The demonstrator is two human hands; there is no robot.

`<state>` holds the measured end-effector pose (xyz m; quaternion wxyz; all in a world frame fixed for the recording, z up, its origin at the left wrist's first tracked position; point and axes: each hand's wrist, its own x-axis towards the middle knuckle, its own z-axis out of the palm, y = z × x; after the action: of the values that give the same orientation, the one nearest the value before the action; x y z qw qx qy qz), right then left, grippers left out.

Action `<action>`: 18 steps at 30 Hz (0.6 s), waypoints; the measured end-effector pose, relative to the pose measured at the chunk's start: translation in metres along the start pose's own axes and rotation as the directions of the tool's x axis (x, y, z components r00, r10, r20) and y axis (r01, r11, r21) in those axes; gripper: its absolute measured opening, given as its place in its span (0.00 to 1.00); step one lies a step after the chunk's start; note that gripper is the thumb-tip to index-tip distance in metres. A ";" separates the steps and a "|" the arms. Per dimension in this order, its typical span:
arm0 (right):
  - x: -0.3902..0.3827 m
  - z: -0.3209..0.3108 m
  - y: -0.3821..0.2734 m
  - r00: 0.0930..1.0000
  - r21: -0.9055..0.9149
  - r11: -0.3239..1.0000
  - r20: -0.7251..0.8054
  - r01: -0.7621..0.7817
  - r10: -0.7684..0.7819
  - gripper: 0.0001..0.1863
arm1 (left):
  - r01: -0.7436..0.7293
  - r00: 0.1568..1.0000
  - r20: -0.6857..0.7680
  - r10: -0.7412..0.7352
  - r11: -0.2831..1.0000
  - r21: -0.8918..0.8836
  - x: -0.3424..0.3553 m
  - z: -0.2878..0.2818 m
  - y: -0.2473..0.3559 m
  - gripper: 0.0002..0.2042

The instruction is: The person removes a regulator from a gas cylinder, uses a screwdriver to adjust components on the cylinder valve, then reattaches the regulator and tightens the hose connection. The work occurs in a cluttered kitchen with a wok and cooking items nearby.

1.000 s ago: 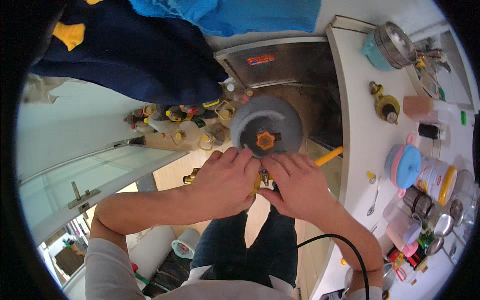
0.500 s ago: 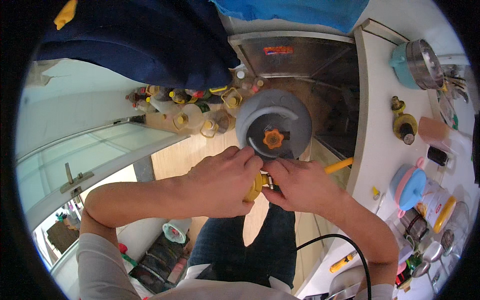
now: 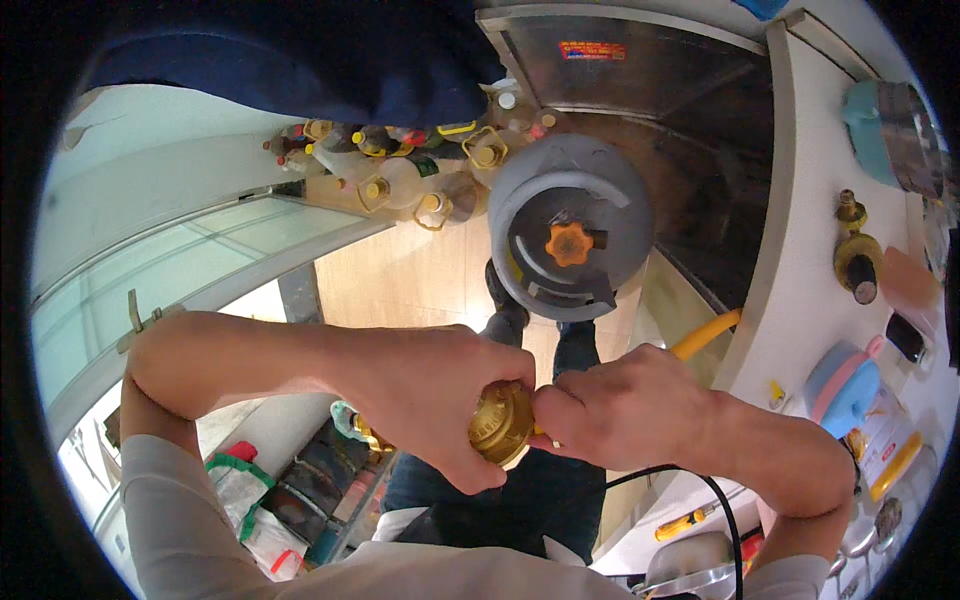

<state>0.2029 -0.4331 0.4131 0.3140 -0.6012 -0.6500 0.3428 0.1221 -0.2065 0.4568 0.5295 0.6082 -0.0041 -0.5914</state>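
A brass gas regulator (image 3: 502, 418) sits in the grip of my left hand (image 3: 435, 400), its round face turned up between thumb and fingers. Right beside it, my right hand (image 3: 625, 410) is closed around the end of a yellow gas hose (image 3: 706, 335), where the hose meets the regulator. The fingers hide the joint; a small bit of metal shows below the right thumb. Beyond both hands stands a grey gas cylinder (image 3: 625, 185) with an orange valve knob (image 3: 568, 244) in its collar.
On the white counter (image 3: 790, 200) at right lie another regulator (image 3: 858, 255), a yellow-handled screwdriver (image 3: 682, 524) and a blue-and-pink lidded container (image 3: 845, 385). Several oil bottles (image 3: 400, 185) stand on the floor at far left, near a glass-paned door (image 3: 190, 255). A black cable (image 3: 725, 500) loops by my right arm.
Both hands have come lower and nearer to me. The regulator has turned so that its round face shows. The view has shifted, and the metal clamp seen earlier is now mostly covered by my right hand.
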 end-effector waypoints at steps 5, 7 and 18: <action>0.000 0.002 0.002 0.998 -0.021 0.998 -0.033 0.061 -0.062 0.10 | -0.001 0.994 0.108 0.024 0.977 -0.214 0.008 0.004 -0.017 0.32; -0.003 0.008 0.003 0.992 -0.055 0.993 -0.063 0.107 -0.111 0.09 | 0.039 0.978 0.206 0.038 0.932 -0.360 0.015 0.009 -0.028 0.33; -0.008 0.037 0.000 0.992 -0.132 0.988 -0.090 0.077 -0.089 0.08 | 0.279 0.887 0.454 0.088 0.682 -0.676 0.036 0.024 -0.070 0.43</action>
<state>0.1738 -0.4435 0.3921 0.3194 -0.6082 -0.6795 0.2575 0.0720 -0.2144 0.3918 0.6772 0.1935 0.1398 -0.6960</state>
